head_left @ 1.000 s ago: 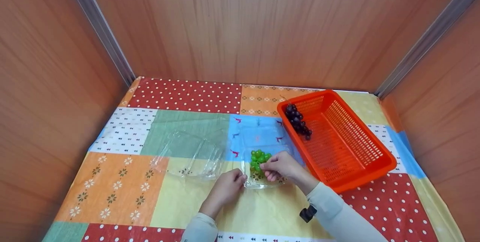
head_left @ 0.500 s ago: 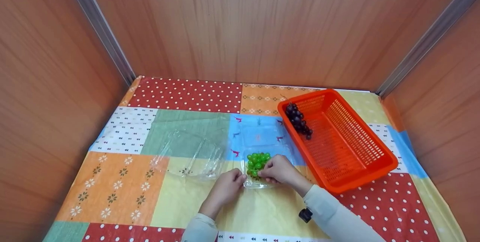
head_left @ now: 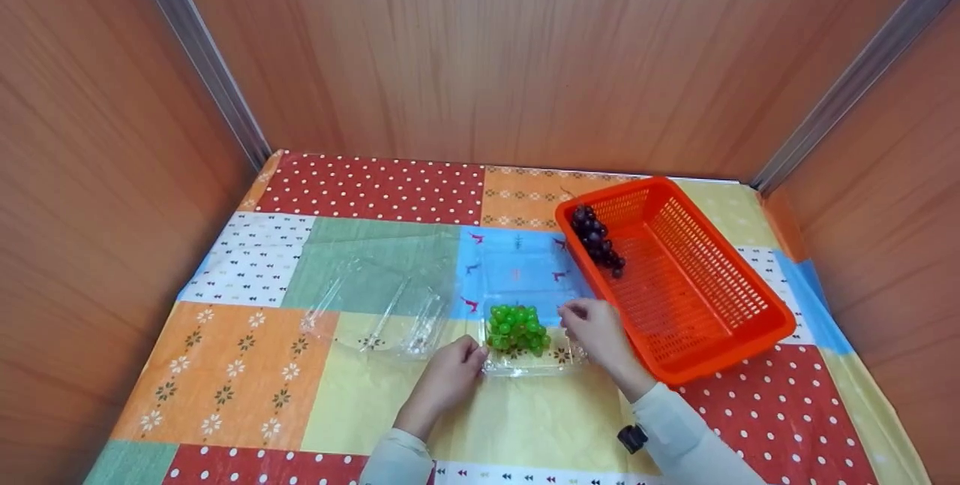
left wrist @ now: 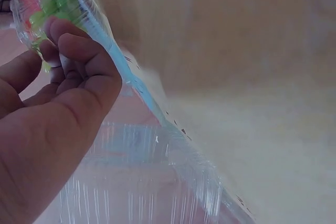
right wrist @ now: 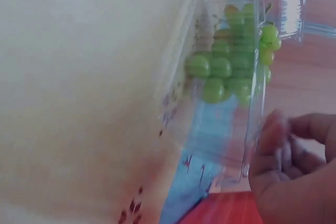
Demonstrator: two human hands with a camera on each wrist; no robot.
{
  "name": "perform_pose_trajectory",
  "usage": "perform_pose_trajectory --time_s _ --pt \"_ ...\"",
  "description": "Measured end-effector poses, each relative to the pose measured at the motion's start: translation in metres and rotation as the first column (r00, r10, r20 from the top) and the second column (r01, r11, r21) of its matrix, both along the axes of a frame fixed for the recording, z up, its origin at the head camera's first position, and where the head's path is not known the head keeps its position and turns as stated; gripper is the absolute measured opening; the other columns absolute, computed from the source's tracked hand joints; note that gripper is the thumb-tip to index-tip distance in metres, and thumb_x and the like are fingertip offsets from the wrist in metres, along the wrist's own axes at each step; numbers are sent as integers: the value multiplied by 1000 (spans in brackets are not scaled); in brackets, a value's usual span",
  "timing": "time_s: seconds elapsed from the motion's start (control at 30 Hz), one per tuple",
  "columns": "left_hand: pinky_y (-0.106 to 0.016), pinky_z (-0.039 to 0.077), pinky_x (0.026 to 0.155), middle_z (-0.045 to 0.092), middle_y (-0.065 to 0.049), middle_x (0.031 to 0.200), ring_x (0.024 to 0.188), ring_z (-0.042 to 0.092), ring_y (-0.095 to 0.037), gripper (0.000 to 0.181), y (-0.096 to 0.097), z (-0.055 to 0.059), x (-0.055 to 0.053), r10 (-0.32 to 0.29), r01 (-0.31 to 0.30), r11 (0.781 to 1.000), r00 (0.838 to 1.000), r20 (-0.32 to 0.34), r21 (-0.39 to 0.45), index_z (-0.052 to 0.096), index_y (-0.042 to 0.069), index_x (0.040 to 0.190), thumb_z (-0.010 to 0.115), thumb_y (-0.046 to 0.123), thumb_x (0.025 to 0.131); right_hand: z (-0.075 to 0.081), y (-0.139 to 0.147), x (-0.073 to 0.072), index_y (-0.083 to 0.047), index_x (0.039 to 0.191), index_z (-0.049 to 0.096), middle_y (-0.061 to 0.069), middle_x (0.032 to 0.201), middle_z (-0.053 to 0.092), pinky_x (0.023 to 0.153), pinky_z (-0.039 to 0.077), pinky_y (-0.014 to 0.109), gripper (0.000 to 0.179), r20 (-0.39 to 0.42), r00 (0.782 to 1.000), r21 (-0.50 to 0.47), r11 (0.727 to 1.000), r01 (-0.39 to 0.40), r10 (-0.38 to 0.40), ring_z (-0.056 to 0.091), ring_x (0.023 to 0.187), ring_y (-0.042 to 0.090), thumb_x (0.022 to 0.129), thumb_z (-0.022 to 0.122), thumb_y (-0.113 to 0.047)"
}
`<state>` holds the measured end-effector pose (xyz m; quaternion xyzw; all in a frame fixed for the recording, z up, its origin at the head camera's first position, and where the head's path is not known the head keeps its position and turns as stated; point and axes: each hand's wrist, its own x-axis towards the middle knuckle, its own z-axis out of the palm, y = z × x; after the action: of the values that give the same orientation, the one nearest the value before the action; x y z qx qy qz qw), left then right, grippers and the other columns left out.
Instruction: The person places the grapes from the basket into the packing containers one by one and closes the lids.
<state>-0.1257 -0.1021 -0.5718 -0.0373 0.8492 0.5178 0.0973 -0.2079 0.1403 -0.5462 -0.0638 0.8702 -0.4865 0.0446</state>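
A bunch of green grapes (head_left: 517,329) lies in a clear plastic clamshell box (head_left: 525,372) in the middle of the table. My left hand (head_left: 452,374) pinches the box's near left corner between thumb and fingers; in the left wrist view, the left hand (left wrist: 63,98) has its fingers bent beside the box wall. My right hand (head_left: 598,331) is at the box's right side, fingers loosely curled and nothing in them. In the right wrist view, the right hand (right wrist: 294,156) is close beside the rim, apart from the grapes (right wrist: 231,59), which show through the clear wall.
Another clear plastic box (head_left: 390,312) lies left of the left hand. To the right, an orange-red basket (head_left: 712,245) holds a bunch of dark purple grapes (head_left: 596,241) against its left side. Wooden panels (head_left: 480,57) stand around the patchwork-covered table.
The right hand has let go of the green grapes and moved right, to the box's right side. The grapes now lie more spread out inside. The left hand has stayed at the corner.
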Motion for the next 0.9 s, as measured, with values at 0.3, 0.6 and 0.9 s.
perform_pose_trajectory --time_s 0.3,0.6,0.9 --pt "-53 47 96 64 -12 99 102 62 -30 46 7 -1 -18 31 -32 999 999 -32 -25 39 6 147 44 30 107 -5 5 11 2 121 66 15 117 66 96 51 48 31 -329 944 221 972 75 1 63 109 33 94 67 -12" --pt "-53 41 104 59 -19 115 116 55 -36 50 11 -4 -35 109 -103 992 989 -100 67 35 -3 150 48 14 104 -5 3 7 9 137 53 28 115 65 94 51 52 44 -125 990 180 980 88 -66 64 100 43 101 54 -17" --pt "-54 27 116 40 -21 152 141 36 -41 47 12 -8 -41 275 -263 939 961 -25 220 36 4 152 39 11 106 -13 -2 -1 14 126 59 28 125 63 102 47 50 33 25 985 -13 985 172 -172 61 115 36 99 52 -4"
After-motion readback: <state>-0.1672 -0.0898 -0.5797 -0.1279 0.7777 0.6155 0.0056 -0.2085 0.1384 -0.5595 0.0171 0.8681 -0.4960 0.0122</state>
